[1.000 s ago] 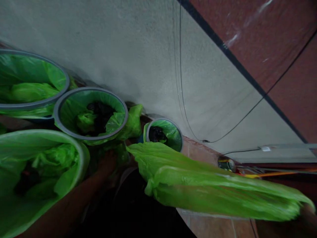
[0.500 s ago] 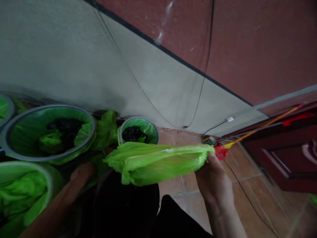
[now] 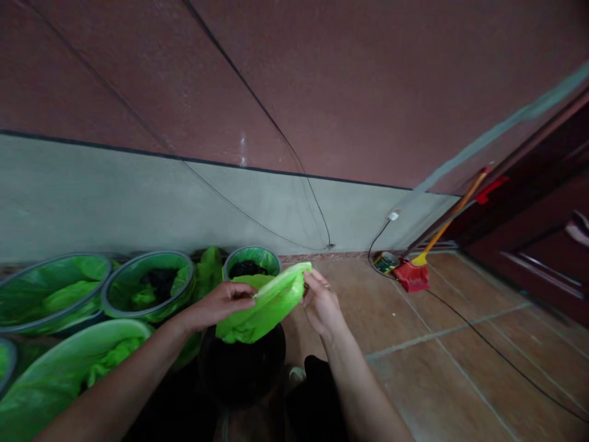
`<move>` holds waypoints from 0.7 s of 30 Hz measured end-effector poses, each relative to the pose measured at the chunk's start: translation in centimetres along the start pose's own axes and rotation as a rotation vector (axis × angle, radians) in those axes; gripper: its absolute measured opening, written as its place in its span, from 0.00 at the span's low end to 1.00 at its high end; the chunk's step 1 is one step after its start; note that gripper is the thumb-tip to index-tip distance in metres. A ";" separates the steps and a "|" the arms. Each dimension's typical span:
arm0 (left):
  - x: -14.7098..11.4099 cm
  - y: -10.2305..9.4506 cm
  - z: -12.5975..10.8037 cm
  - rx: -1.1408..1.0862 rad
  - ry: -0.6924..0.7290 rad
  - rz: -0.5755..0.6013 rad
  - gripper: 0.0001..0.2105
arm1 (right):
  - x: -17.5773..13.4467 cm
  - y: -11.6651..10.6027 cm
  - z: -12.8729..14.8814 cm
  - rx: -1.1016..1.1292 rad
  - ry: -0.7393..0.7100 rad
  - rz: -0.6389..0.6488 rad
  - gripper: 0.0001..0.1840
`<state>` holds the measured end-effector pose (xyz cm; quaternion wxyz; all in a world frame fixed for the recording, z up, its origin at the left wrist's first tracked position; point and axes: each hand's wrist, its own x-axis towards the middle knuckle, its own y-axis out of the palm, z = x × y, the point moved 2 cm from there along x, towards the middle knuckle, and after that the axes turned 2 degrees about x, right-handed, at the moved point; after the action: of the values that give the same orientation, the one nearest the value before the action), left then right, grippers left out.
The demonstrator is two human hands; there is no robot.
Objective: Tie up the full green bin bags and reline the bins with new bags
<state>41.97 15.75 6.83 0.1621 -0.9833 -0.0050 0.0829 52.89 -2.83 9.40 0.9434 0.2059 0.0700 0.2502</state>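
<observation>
A bright green plastic bag (image 3: 271, 304) is stretched between my two hands, above a dark round bin (image 3: 243, 371). My left hand (image 3: 227, 302) pinches the bag's edge on the left with thumb and fingers. On the right, my right hand (image 3: 319, 299) grips the bag's upper corner. The bag hangs loosely folded, and its lower part hides some of the dark bin's rim. Just behind the bag stands a small grey-rimmed bin (image 3: 252, 253) lined with green plastic, dark stuff inside.
Several lined bins stand left along the wall, among them a grey-rimmed bin (image 3: 107, 301) and a pale green bin (image 3: 59, 347). A broom (image 3: 444, 236) and red dustpan (image 3: 411, 276) lean at the right by a tin (image 3: 385, 263). A black cable (image 3: 497, 350) crosses the tiled floor.
My left hand has come up from the lower left and taken the bag's edge. My right hand has moved left with the bag. The camera's view has tilted up and levelled.
</observation>
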 end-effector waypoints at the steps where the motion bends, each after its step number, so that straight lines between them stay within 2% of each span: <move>1: -0.9 0.0 -0.7 0.026 -0.002 0.006 0.18 | -0.5 -0.3 0.4 0.029 0.018 0.016 0.13; 3: -2.8 -0.1 -2.0 0.106 0.001 -0.037 0.16 | -1.7 -1.2 1.1 0.017 0.015 0.037 0.13; 5: -4.5 -0.4 -3.2 0.256 0.007 -0.182 0.15 | -2.9 -2.2 1.8 -0.139 -0.075 0.046 0.13; 9: -7.2 -1.1 -5.1 0.661 0.079 -0.571 0.14 | -6.1 -3.6 3.2 -0.705 -0.404 0.159 0.10; 12: -8.9 -0.9 -5.5 0.876 0.104 -0.722 0.15 | -8.5 -4.2 3.3 -1.023 -0.531 0.270 0.13; 15: -10.6 0.0 -5.4 1.012 0.058 -0.821 0.17 | -10.1 -4.9 2.3 -1.316 -0.439 0.289 0.15; 18: -12.0 1.4 -5.6 1.055 0.048 -0.880 0.18 | -11.1 -4.8 1.9 -1.558 -0.252 0.202 0.14; 19: -12.3 2.0 -5.8 1.060 0.062 -0.875 0.18 | -11.4 -4.2 2.3 -1.565 -0.244 0.173 0.14; 21: -12.8 3.2 -6.5 1.079 0.093 -0.840 0.18 | -12.0 -2.1 3.5 -1.462 -0.348 0.179 0.17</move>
<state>30.41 10.22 13.96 0.6478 -0.6821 -0.3370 -0.0386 44.26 -11.71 12.01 0.8133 -0.4307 -0.2808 0.2725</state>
